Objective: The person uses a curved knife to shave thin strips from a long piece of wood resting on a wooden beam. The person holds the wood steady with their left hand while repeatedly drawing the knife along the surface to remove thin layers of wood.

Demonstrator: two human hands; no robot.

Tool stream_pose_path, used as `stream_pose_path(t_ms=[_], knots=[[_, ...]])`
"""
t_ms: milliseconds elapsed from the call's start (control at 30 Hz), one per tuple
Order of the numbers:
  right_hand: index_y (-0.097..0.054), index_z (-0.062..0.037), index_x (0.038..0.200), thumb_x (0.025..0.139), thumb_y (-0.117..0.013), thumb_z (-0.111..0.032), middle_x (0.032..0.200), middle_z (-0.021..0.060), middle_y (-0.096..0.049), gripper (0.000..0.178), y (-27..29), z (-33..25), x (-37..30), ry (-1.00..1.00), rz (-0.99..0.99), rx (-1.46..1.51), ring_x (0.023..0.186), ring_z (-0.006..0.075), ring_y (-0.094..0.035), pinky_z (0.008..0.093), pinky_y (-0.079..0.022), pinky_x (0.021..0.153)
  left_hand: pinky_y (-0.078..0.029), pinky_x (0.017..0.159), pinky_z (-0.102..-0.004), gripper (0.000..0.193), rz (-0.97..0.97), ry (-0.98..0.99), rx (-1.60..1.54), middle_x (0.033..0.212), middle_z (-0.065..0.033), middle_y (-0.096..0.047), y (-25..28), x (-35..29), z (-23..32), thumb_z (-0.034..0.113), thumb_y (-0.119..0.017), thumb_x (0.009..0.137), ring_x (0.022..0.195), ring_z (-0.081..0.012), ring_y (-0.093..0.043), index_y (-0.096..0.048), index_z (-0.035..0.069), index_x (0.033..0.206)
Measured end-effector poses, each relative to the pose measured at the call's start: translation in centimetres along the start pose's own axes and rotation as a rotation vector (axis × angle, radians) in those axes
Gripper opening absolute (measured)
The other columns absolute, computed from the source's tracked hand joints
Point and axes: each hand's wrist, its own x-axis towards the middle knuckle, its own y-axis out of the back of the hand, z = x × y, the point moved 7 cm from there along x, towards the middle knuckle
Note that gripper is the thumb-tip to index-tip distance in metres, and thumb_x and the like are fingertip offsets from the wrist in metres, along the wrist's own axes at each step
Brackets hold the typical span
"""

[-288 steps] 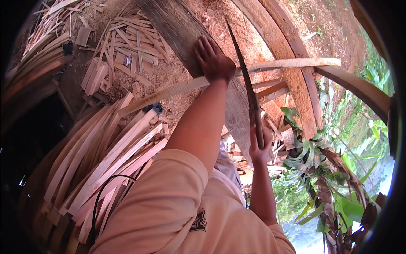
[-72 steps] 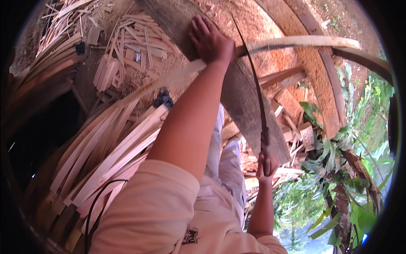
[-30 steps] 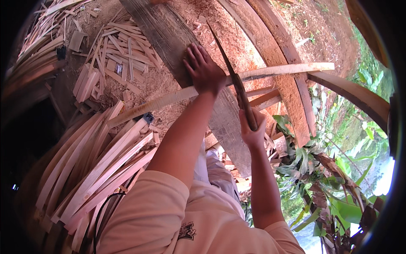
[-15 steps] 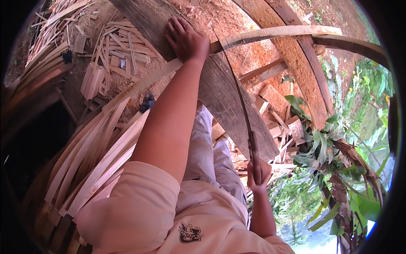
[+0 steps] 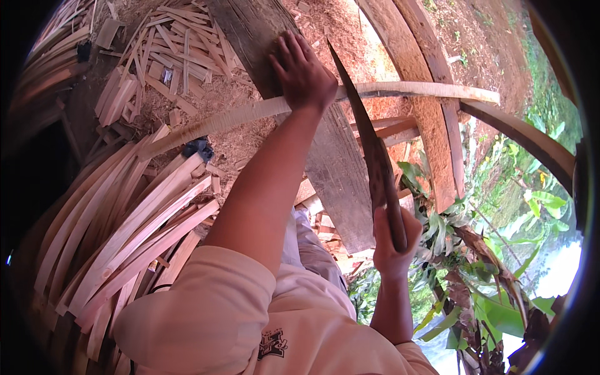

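My left hand (image 5: 306, 72) lies with its fingers spread on a long grey weathered plank (image 5: 337, 178). Its heel rests over a pale, narrow wooden strip (image 5: 234, 115) that crosses the plank. My right hand (image 5: 400, 237) is wrapped round the handle of a handsaw (image 5: 365, 115). The dark blade is tilted, its broad side showing and its tip pointing away from me. It passes over the strip just right of my left hand; whether the teeth touch the wood I cannot tell.
Curved timber slabs (image 5: 431, 106) lie at the far right. Bundled long slats (image 5: 119, 250) are at the left, and a heap of offcuts (image 5: 181, 50) lies farther off. Sawdust (image 5: 231, 87) covers the ground. Leafy plants (image 5: 494, 306) stand at the right.
The saw has turned from edge-on to showing its broad side. My right hand has come up a little. The whole view has shifted; my left hand stays on the plank and strip.
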Motion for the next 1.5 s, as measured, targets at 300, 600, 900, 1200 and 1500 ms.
stream_pose_path(t_ms=[300, 600, 900, 1200, 1500], knots=[[-0.058, 0.0003, 0.077, 0.102, -0.067, -0.010, 0.062, -0.0023, -0.047, 0.029, -5.8, 4.2, 11.5, 0.133, 0.011, 0.154, 0.060, 0.0041, -0.042, 0.0308, -0.031, 0.051, -0.018, 0.131, -0.0629, 0.081, -0.033, -0.008, -0.066, 0.174, -0.0263, -0.026, 0.6, -0.3, 0.5, 0.026, -0.054, 0.091, 0.164, -0.0402, -0.021, -0.034, -0.009, 0.162], [-0.055, -0.0014, 0.076, 0.098, -0.065, -0.005, 0.059, 0.0014, -0.042, 0.025, -6.8, 11.9, 7.7, 0.361, 0.089, 0.232, 0.055, 0.0097, -0.038, 0.0336, -0.029, 0.051, -0.017, 0.133, -0.0564, 0.082, 0.055, -0.038, -0.064, 0.175, -0.0189, -0.030, 0.2, -0.4, 0.8, 0.030, -0.056, 0.091, 0.164, -0.0352, -0.024, -0.038, -0.002, 0.163], [-0.067, 0.0016, 0.095, 0.096, -0.063, -0.008, 0.061, 0.0118, -0.048, 0.010, 1.3, 14.0, -15.3, 0.254, 0.058, -0.048, 0.048, 0.0280, -0.045, 0.0421, -0.031, 0.048, -0.017, 0.133, -0.0558, 0.081, 0.082, -0.047, -0.050, 0.175, -0.0193, -0.028, -1.3, 0.4, -0.7, 0.034, -0.053, 0.095, 0.164, -0.0349, -0.023, -0.035, -0.002, 0.165], [-0.059, 0.0018, 0.077, 0.092, -0.066, -0.006, 0.057, 0.0098, -0.047, 0.018, 4.9, 0.1, -9.9, 0.109, -0.042, -0.144, 0.043, 0.0260, -0.044, 0.0393, -0.032, 0.046, -0.017, 0.132, -0.0585, 0.077, -0.020, -0.052, 0.022, 0.177, -0.0212, -0.022, -0.3, -0.5, 0.5, 0.035, -0.048, 0.101, 0.165, -0.0368, -0.020, -0.032, -0.004, 0.165], [-0.057, 0.0006, 0.077, 0.102, -0.068, -0.011, 0.060, -0.0029, -0.047, 0.030, -2.4, 2.0, 3.9, 0.107, -0.051, 0.022, 0.058, 0.0043, -0.041, 0.0315, -0.028, 0.050, -0.014, 0.131, -0.0639, 0.089, -0.051, -0.052, -0.002, 0.175, -0.0270, -0.023, -0.4, -0.6, 0.0, 0.033, -0.055, 0.090, 0.165, -0.0419, -0.018, -0.030, -0.010, 0.164]])
